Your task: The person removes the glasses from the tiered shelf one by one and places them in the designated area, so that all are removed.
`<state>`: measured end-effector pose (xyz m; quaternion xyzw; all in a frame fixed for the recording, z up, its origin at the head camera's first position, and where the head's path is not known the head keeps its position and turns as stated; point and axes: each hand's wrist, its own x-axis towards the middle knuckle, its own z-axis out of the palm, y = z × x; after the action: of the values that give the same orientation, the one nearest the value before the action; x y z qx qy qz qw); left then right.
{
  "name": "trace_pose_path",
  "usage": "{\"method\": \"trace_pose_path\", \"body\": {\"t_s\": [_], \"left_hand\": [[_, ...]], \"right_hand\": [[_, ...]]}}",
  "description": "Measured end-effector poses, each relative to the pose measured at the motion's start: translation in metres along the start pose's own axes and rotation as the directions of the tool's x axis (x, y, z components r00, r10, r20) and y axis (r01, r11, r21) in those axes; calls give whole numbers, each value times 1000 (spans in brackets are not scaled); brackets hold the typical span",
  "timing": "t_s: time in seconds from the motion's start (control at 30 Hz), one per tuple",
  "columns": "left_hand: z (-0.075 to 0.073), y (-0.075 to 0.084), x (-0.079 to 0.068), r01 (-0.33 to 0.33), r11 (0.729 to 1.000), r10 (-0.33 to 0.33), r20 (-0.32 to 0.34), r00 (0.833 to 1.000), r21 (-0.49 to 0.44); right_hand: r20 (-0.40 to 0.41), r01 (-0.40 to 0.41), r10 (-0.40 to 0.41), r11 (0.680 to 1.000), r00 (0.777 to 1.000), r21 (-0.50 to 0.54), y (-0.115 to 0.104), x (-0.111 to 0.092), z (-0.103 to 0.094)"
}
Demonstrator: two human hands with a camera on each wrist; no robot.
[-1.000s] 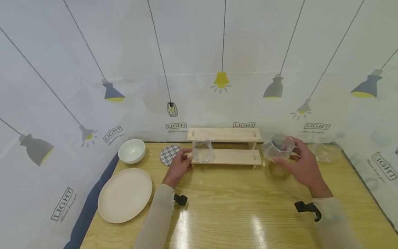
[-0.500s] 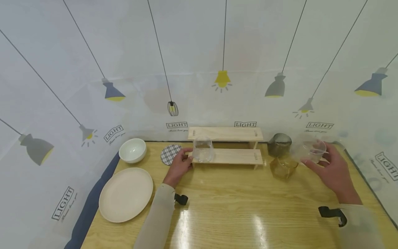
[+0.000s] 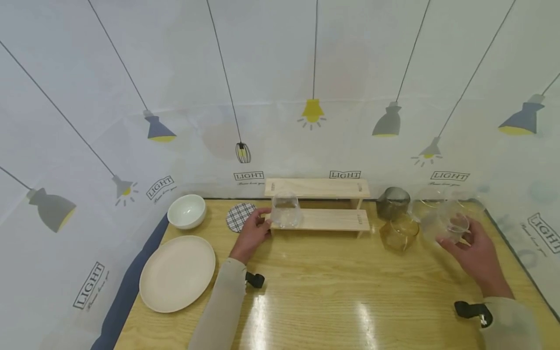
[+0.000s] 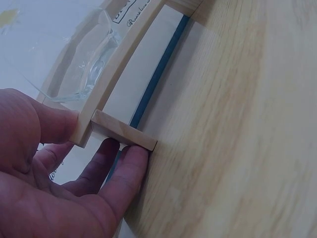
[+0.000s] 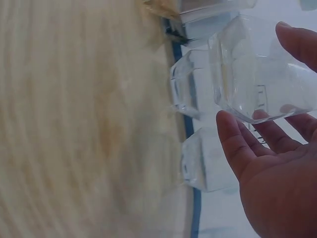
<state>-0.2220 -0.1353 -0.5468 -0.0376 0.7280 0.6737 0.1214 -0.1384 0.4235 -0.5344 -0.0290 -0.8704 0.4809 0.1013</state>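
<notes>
My left hand [image 3: 252, 235] grips the left end of a two-tier wooden shelf [image 3: 328, 220]. In the left wrist view, the thumb lies at the lower board's end and the fingers [image 4: 130, 173] touch its short leg. A clear glass [image 3: 286, 214] stands on the lower tier beside that hand. On the right, my right hand [image 3: 477, 250] holds another clear glass [image 5: 262, 74] above the table, thumb on one side and fingers on the other. Two more clear glasses stand behind it, one [image 5: 190, 82] nearer the held glass and one [image 5: 198, 163] farther along.
A smoky grey glass [image 3: 393, 203] and an amber glass [image 3: 399, 234] stand right of the shelf. At left are a pale bowl [image 3: 186, 212], a large cream plate [image 3: 177, 274] and a checked coaster [image 3: 239, 217]. A lamp-print sheet [image 3: 280, 87] hangs behind the table.
My right hand has carried the clear glass rightward and toward me, away from the grey and amber glasses. The left hand and the shelf have stayed in place.
</notes>
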Motion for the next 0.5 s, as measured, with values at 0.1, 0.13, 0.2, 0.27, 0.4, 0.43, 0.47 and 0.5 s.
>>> {"method": "trace_pose_path", "body": {"t_s": [0.1, 0.13, 0.2, 0.27, 0.4, 0.43, 0.47, 0.5], "left_hand": [[0, 0, 0, 1, 1000, -1, 0, 1000, 1], [0, -1, 1, 3, 1000, -3, 0, 1000, 2], [0, -2, 1, 8, 1000, -8, -2, 1000, 5], [0, -2, 2, 14, 1000, -14, -4, 1000, 7], [-1, -2, 2, 15, 1000, -14, -6, 1000, 8], [-1, -2, 3, 12, 1000, -12, -2, 1000, 6], [-2, -2, 2, 11, 1000, -11, 2, 1000, 3], [-2, -2, 3, 9, 1000, -9, 4, 1000, 1]], "right_hand": [[23, -14, 14, 1000, 1000, -16, 7, -2, 3], [32, -19, 20, 1000, 999, -24, 9, -3, 4], [55, -24, 26, 999, 998, -32, 13, -5, 6], [81, -33, 37, 998, 996, -45, 16, -6, 7], [103, -39, 46, 997, 994, -69, 21, -6, 10], [105, -41, 49, 996, 993, -73, 22, -5, 10], [108, -41, 49, 997, 993, -68, 22, -4, 10], [111, -40, 47, 997, 993, -66, 22, -4, 10]]}}
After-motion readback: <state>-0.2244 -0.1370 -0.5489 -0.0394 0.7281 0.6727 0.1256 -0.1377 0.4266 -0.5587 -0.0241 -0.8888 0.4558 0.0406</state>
